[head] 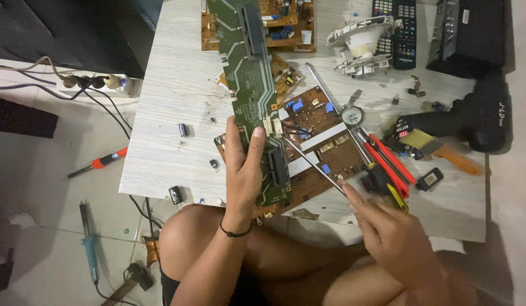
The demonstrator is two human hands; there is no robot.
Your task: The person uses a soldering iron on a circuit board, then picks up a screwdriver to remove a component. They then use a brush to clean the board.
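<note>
Left hand (243,164) grips green board (248,85); right hand (396,232) holds tweezers (314,164) against it.

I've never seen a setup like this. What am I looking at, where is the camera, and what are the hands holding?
There is one picture, from a camera on the person's head, looking down at their own bare hands and knees. The left hand grips a long green circuit board over a low pale wooden table. The right hand holds a thin metal rod-like tool pointed at it. Underneath lies a brown circuit board; nearby are red-handled pliers, a black remote control and a black power drill.
</note>
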